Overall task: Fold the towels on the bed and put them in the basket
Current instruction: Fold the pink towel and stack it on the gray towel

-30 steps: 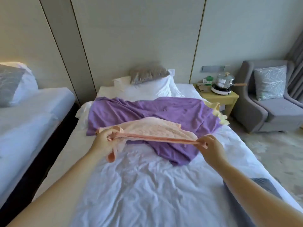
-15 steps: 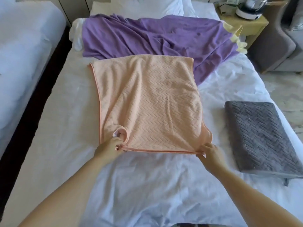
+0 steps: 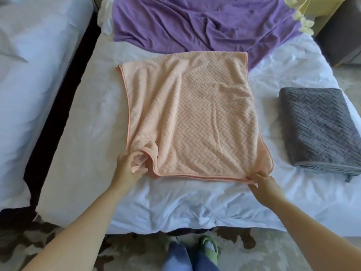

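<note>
As left hand [image 3: 128, 167] and right hand [image 3: 263, 182] pinch near corners, towel [image 3: 195, 114] runs lengthwise away.

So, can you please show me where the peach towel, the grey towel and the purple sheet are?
peach towel [image 3: 195, 118], head view, on the middle of its patterned top.
grey towel [image 3: 318, 126], head view, on the middle of its folded top.
purple sheet [image 3: 195, 24], head view, on its wrinkled middle.

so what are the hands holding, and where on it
The peach towel, by its two near corners: the left hand grips the bunched left corner, the right hand pinches the right one.
</note>
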`<state>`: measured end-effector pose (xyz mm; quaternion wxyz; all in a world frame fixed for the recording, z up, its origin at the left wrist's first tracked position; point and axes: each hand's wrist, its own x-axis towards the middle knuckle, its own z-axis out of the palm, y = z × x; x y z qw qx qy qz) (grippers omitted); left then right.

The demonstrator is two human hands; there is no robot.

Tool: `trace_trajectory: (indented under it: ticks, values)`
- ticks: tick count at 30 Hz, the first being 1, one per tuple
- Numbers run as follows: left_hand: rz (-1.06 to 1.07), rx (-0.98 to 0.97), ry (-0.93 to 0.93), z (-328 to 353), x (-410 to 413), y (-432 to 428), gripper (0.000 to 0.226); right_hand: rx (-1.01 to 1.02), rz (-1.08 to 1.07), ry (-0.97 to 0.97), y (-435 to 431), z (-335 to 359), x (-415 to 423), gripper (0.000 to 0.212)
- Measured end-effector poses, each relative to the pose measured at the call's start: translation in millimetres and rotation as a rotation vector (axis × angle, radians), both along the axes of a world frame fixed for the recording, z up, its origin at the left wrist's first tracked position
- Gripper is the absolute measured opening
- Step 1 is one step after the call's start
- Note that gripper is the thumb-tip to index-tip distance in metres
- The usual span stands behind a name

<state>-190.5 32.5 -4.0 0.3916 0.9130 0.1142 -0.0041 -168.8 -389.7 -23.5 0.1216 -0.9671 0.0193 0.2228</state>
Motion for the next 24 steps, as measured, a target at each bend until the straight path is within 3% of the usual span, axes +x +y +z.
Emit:
trace_trajectory:
  ticks: [5,8,11,14,16,18,21,23,24]
  values:
    - [0.311,-0.187,0.028,25.6,-0.5,41.6,0.069,0.116,-0.109,-0.124,66.3,11.3,-4.1,0.03]
    - [0.25,-0.237,0.002,37.2,5.8,76.8,0.06,0.307,-0.02,-0.135,133.9,20.5,-3.6,0.033]
    - [0.19,-0.266,0.008,44.6,9.2,110.7,0.054,0.458,0.059,-0.144,213.5,27.1,-8.1,0.054]
    - [0.097,-0.2,0.005,45.7,10.1,147.5,0.036,0.431,0.234,-0.179,288.9,24.5,-13.5,0.086]
    - [0.051,-0.156,-0.004,40.1,8.8,170.8,0.032,0.321,0.32,-0.154,328.3,15.3,-15.7,0.093]
    - [0.001,-0.14,0.019,25.5,4.2,186.7,0.032,0.177,0.359,-0.155,357.3,0.2,-18.1,0.076]
    - [-0.108,-0.089,0.119,-8.8,-12.3,195.1,0.029,0.051,0.3,-0.18,377.9,-21.7,-24.7,0.027]
    - [-0.096,-0.044,0.193,-33.9,-23.5,198.0,0.018,0.112,0.242,-0.127,378.7,-33.1,-32.4,0.025]
    - [-0.035,0.011,0.26,-44.3,-29.0,198.6,0.027,0.15,0.223,-0.106,377.0,-37.4,-35.6,0.027]
